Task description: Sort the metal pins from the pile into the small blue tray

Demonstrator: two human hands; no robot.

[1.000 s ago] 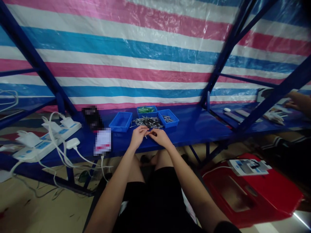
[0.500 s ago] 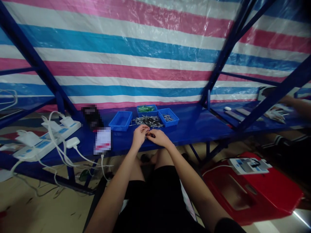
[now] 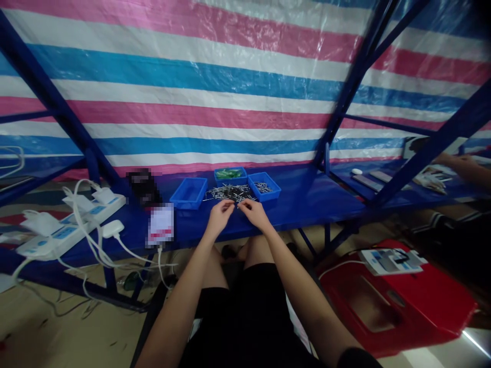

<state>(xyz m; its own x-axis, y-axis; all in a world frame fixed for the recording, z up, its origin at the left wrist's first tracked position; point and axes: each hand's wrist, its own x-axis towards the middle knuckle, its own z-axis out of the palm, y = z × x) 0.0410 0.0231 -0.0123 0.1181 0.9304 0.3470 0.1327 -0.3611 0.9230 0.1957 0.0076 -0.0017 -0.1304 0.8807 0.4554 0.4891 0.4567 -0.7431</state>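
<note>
My left hand (image 3: 221, 216) and my right hand (image 3: 253, 212) are close together at the front edge of the blue table, just before a loose pile of thin metal pieces (image 3: 232, 192). Fingers and thumb are pinched together on each hand; whatever they hold is too small to make out. Left of the pile is an empty blue tray (image 3: 188, 193). Behind it stands a blue tray with green pieces (image 3: 230, 175). To its right, another blue tray (image 3: 264, 186) holds more thin metal pieces.
A white power strip (image 3: 69, 230) with plugs and cables lies at the left, near a charging phone (image 3: 160, 225). Blue frame bars rise on both sides. A red stool (image 3: 429, 296) stands lower right. Another person's arm (image 3: 466, 168) shows at the far right.
My hands have moved slightly apart, and my right hand has risen a little toward the pile. The view has shifted slightly.
</note>
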